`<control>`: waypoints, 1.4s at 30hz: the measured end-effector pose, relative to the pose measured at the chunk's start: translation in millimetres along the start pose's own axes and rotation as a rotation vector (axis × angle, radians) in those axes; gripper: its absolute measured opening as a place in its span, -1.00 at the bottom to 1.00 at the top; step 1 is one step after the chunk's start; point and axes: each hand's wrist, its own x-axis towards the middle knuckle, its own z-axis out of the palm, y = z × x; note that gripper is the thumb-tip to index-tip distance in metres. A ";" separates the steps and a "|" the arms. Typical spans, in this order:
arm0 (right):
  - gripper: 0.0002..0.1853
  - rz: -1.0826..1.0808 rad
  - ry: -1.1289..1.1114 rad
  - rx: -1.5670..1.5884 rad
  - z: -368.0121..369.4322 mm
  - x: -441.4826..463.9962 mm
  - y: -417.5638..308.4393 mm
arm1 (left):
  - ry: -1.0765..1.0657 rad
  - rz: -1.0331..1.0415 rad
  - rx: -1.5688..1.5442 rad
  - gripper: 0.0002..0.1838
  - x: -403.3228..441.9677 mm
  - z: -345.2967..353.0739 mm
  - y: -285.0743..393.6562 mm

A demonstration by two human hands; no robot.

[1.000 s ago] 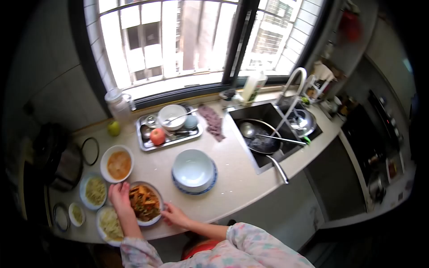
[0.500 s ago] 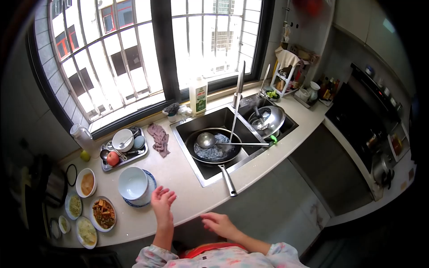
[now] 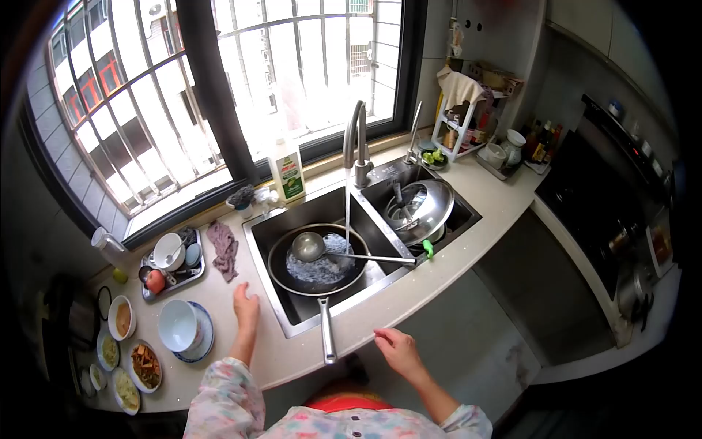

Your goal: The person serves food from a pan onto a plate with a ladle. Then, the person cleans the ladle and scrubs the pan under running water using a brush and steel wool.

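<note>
My left hand (image 3: 246, 309) is over the counter, its fingers partly stretched and holding nothing, between the sink and a white bowl (image 3: 180, 326) on a blue-rimmed plate (image 3: 208, 344). My right hand (image 3: 398, 350) hovers by the counter's front edge, fingers curled together with nothing visible in them. In the left sink basin sits a frying pan (image 3: 319, 282) with water in it, its handle reaching over the front rim. A ladle (image 3: 308, 246) lies across the pan, its handle extending right over the divider. Water runs from the faucet (image 3: 358, 146) into the pan.
A large metal lid (image 3: 431, 208) rests in the right basin. Dishes of food (image 3: 145, 367) stand at left, near a tray (image 3: 191, 275) holding a bowl and an apple. A purple cloth (image 3: 222, 250) and a green-labelled bottle (image 3: 289, 175) are behind. A stove (image 3: 596, 197) is at right.
The view has shifted right, so the sink and dishes appear further left. My left hand has moved away from the bowl toward the sink, and my right hand has moved right along the counter edge.
</note>
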 end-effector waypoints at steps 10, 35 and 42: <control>-0.71 -0.316 -0.024 -0.538 -20.6 167.8 50.2 | 0.219 -0.070 0.351 -0.60 140.0 31.4 -51.7; -0.92 -0.117 0.181 -0.396 -244.6 308.7 205.7 | -0.649 0.234 -0.163 -0.47 -47.4 272.3 349.1; -0.82 -0.123 -0.565 -0.651 -242.5 363.9 252.3 | -0.501 0.423 0.254 -0.11 -38.3 376.7 391.1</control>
